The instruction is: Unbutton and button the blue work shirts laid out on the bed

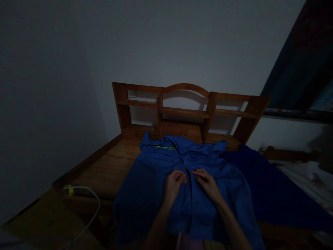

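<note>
A blue collared shirt (pixel 151 187) lies spread out, front side up, with its collar toward the shelf and its hem toward me. A dark gap runs down its middle where the two front edges part. My left hand (pixel 174 184) is closed in a pinch at the left front edge. Just across the gap, my right hand (pixel 207 183) pinches the right front edge, thumb and fingertips together. Yellow-green trim shows near the left shoulder. Dim light hides buttons or other small details between my fingers.
Beneath the shirt is a wooden surface (pixel 114 163), backed by a wooden shelf unit (pixel 186 111) against the wall. A darker blue cloth (pixel 270 187) lies at the right. At the left, a pale cable (pixel 97 201) with a yellow tag (pixel 69 190) hangs over the edge.
</note>
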`<control>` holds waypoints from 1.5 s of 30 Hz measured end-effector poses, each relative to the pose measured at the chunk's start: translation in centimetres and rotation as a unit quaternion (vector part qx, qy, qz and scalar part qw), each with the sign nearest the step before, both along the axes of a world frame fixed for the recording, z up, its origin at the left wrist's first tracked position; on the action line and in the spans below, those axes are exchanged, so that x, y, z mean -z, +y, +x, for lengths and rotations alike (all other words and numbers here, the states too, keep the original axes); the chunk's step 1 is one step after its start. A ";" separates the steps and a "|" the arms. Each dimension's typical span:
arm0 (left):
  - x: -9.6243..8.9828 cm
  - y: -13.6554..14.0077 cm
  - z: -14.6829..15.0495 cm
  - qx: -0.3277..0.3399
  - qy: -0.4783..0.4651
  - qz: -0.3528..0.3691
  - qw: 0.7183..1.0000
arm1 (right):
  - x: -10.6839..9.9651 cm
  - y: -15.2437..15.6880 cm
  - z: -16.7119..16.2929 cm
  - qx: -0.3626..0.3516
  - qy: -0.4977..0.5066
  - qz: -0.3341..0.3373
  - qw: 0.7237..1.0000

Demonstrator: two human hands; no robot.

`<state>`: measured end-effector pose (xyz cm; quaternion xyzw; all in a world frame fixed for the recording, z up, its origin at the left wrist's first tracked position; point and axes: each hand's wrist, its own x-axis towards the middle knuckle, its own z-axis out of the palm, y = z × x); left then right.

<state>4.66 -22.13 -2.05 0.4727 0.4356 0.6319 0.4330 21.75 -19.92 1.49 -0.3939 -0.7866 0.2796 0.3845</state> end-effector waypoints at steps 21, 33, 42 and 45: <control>-0.4 -0.7 0.2 0.030 0.113 0.017 0.993 | -0.3 -1.2 -0.7 0.000 0.005 -0.022 1.000; -0.5 -0.2 0.5 0.029 0.143 -0.027 0.989 | 0.0 -1.3 -0.8 0.029 0.033 0.066 0.997; -1.0 -0.6 0.4 0.014 0.138 -0.008 0.990 | 0.1 -1.1 -0.9 -0.022 -0.008 0.062 0.998; -0.8 -0.6 0.3 0.023 0.128 -0.006 0.991 | 0.1 -1.2 -0.9 -0.022 -0.016 0.065 0.997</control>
